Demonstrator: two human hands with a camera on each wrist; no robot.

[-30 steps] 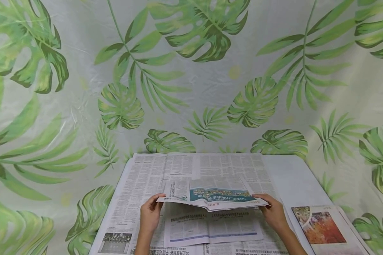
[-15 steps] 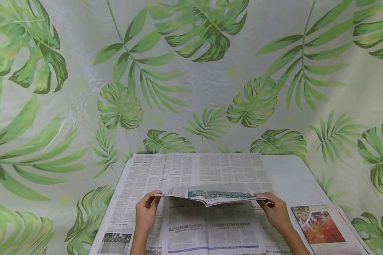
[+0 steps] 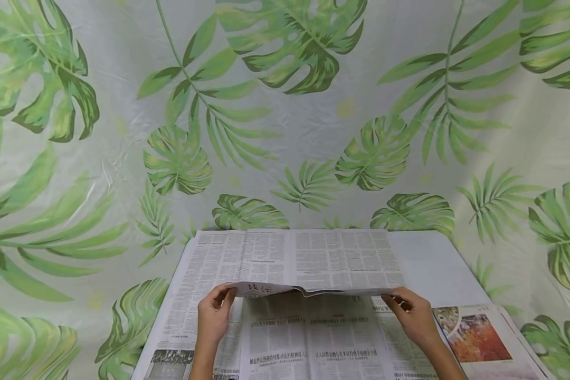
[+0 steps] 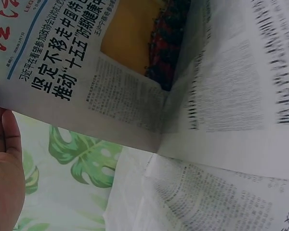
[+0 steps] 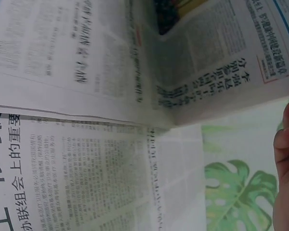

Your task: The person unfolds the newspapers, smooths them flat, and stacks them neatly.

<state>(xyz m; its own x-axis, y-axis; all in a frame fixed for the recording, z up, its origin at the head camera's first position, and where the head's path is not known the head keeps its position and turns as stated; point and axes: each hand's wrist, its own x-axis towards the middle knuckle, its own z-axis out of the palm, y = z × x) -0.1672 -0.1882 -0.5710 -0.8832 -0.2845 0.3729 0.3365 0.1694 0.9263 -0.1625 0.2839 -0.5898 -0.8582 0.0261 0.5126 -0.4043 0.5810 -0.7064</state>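
Note:
Both hands hold up a printed newspaper (image 3: 271,289) by its two side corners, over the table. Its raised half is seen nearly edge-on in the head view, dipping at the middle fold, while a lower page (image 3: 280,338) spreads toward the person. My left hand (image 3: 215,312) pinches the left corner between thumb and fingers; my right hand (image 3: 410,312) pinches the right one. In the left wrist view the front page (image 4: 62,82) shows red characters, bold headlines and part of a photo. The right wrist view has the other half of the raised page (image 5: 212,62), beside the right fingers.
Other newspaper sheets (image 3: 342,253) lie spread across the white table (image 3: 423,258). At the right edge is a stack of printed pages (image 3: 484,338) with a red-orange picture. A leaf-patterned curtain (image 3: 309,121) hangs behind the table.
The held edge has tilted up from showing its green-bannered page to nearly edge-on, now showing red characters. Both hands moved slightly apart, and more of the lower page has come into view.

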